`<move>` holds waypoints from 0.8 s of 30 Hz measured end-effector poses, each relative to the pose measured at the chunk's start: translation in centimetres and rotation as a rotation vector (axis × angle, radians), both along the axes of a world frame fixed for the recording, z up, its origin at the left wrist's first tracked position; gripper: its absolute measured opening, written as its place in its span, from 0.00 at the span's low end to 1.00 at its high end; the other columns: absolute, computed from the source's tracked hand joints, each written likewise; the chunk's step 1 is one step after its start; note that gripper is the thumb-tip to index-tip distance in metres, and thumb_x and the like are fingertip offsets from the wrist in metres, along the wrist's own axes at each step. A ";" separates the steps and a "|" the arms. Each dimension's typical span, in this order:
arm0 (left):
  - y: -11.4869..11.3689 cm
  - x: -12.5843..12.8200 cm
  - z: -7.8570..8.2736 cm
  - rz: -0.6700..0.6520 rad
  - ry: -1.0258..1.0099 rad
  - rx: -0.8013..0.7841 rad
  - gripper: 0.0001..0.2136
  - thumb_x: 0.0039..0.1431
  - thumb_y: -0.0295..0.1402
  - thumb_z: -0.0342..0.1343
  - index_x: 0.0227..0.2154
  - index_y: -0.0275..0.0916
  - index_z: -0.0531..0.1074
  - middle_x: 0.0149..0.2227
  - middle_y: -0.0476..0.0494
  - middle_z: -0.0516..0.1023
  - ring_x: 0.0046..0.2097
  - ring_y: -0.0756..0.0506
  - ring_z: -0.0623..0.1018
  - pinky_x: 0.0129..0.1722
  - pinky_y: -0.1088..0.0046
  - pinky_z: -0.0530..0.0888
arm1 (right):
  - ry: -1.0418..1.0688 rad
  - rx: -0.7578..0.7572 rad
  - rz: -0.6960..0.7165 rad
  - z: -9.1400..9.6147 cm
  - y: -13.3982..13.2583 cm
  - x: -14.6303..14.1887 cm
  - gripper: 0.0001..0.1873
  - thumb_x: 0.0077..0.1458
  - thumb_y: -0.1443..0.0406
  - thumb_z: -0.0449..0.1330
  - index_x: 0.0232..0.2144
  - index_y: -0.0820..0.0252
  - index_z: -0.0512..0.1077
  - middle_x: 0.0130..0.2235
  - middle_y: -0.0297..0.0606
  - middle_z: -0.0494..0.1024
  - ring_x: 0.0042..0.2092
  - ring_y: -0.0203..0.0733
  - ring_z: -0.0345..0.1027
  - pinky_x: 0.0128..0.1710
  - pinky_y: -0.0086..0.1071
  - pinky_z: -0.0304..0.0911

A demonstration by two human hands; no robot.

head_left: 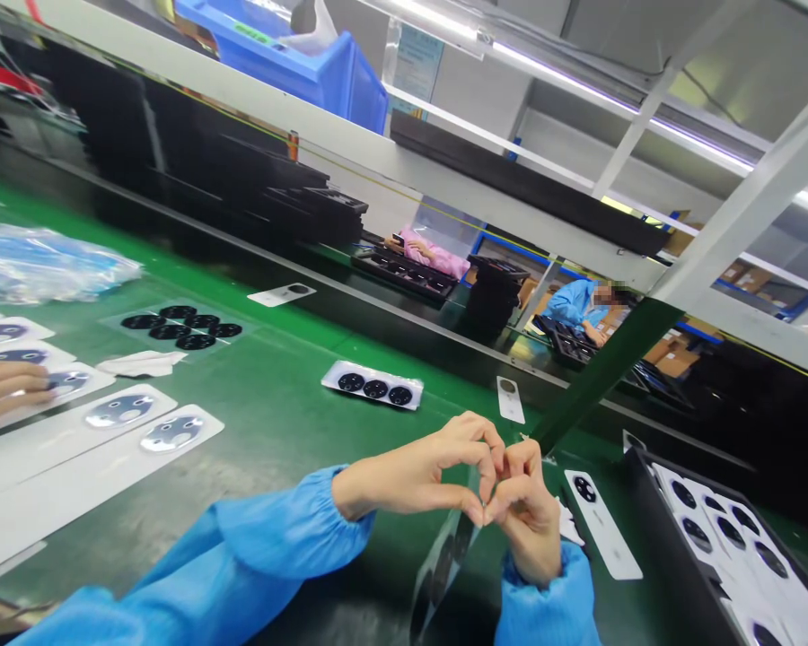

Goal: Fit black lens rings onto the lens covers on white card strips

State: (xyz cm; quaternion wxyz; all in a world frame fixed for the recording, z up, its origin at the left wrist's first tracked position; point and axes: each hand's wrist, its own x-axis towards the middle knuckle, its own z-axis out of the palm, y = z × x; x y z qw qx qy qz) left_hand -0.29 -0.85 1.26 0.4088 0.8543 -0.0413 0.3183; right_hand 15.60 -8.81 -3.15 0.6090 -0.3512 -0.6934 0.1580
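Note:
My left hand (404, 474) and my right hand (533, 525) meet above the table, fingertips together in a pinch. Between them hangs a clear film sheet with dark round pieces (441, 565), seen nearly edge-on; both hands grip its upper edge. What exactly lies between the touching fingertips is too small to make out. Just beyond my hands rests a white strip with three black discs (375, 389). Right of my right hand is a white panel with one black disc (602, 525), and a crumpled white scrap (568, 522) sits close to the wrist.
At right stands a black tray (687, 547) of white panels with black discs. Another person's hand (6, 390) touches the white panels (108, 458) at left. Farther back lie a film sheet with black discs (181, 327) and a plastic bag (47, 265). A green slanted post (606, 377) rises ahead.

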 end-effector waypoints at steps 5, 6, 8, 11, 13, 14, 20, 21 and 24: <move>0.0 -0.2 0.0 0.021 -0.028 0.036 0.11 0.55 0.40 0.58 0.24 0.38 0.68 0.37 0.44 0.68 0.46 0.46 0.66 0.51 0.67 0.63 | -0.012 0.008 -0.001 0.0 -0.2 -0.1 0.08 0.54 0.60 0.60 0.24 0.52 0.71 0.31 0.32 0.54 0.35 0.37 0.56 0.33 0.32 0.57; 0.0 -0.2 0.0 0.019 -0.034 0.044 0.11 0.55 0.40 0.58 0.25 0.38 0.68 0.36 0.44 0.69 0.45 0.46 0.67 0.50 0.67 0.63 | -0.015 0.008 -0.004 0.0 -0.2 -0.1 0.08 0.54 0.61 0.60 0.24 0.52 0.71 0.30 0.31 0.54 0.35 0.37 0.56 0.32 0.32 0.57; 0.0 -0.3 0.0 0.012 -0.044 0.060 0.11 0.56 0.40 0.56 0.25 0.38 0.68 0.36 0.44 0.70 0.45 0.46 0.67 0.50 0.67 0.63 | -0.020 0.003 -0.009 0.0 -0.2 -0.1 0.08 0.54 0.61 0.61 0.24 0.52 0.72 0.30 0.31 0.54 0.34 0.37 0.56 0.32 0.31 0.57; 0.0 -0.5 0.0 0.009 -0.052 0.076 0.12 0.57 0.41 0.55 0.25 0.38 0.69 0.35 0.44 0.71 0.44 0.46 0.67 0.50 0.67 0.63 | -0.019 -0.006 -0.013 -0.1 -0.3 0.0 0.08 0.54 0.60 0.61 0.24 0.52 0.72 0.30 0.31 0.55 0.33 0.36 0.56 0.30 0.31 0.57; 0.0 -0.6 0.1 0.006 -0.049 0.083 0.12 0.57 0.41 0.55 0.25 0.38 0.69 0.34 0.44 0.71 0.44 0.46 0.67 0.50 0.68 0.63 | -0.030 -0.011 -0.019 -0.2 -0.3 0.0 0.08 0.54 0.60 0.61 0.23 0.52 0.73 0.30 0.32 0.55 0.33 0.37 0.56 0.30 0.32 0.57; 0.0 -0.6 0.1 0.003 -0.043 0.088 0.12 0.57 0.41 0.55 0.24 0.38 0.69 0.34 0.45 0.71 0.44 0.46 0.67 0.50 0.68 0.63 | -0.035 -0.011 -0.026 -0.2 -0.3 0.0 0.09 0.54 0.60 0.61 0.23 0.53 0.73 0.30 0.32 0.55 0.32 0.37 0.56 0.30 0.32 0.57; 0.0 -0.6 -0.1 0.024 -0.017 0.092 0.10 0.58 0.38 0.56 0.25 0.39 0.69 0.30 0.46 0.72 0.43 0.46 0.67 0.49 0.68 0.62 | -0.057 -0.015 -0.030 -0.3 -0.3 0.2 0.08 0.54 0.60 0.61 0.24 0.52 0.72 0.30 0.32 0.55 0.33 0.37 0.56 0.30 0.32 0.57; 0.0 -0.6 -0.2 0.029 -0.029 0.087 0.09 0.57 0.38 0.56 0.26 0.39 0.69 0.30 0.47 0.73 0.43 0.46 0.67 0.49 0.68 0.62 | -0.058 -0.016 -0.030 -0.3 -0.3 0.2 0.08 0.55 0.60 0.60 0.24 0.52 0.72 0.30 0.32 0.55 0.33 0.37 0.56 0.30 0.32 0.57; -0.2 -0.6 -0.6 0.057 -0.073 0.075 0.09 0.56 0.38 0.57 0.26 0.39 0.70 0.31 0.46 0.72 0.43 0.46 0.67 0.49 0.68 0.62 | -0.051 -0.015 -0.040 -0.4 -0.4 0.2 0.09 0.55 0.59 0.59 0.25 0.52 0.72 0.29 0.32 0.55 0.33 0.37 0.56 0.30 0.32 0.56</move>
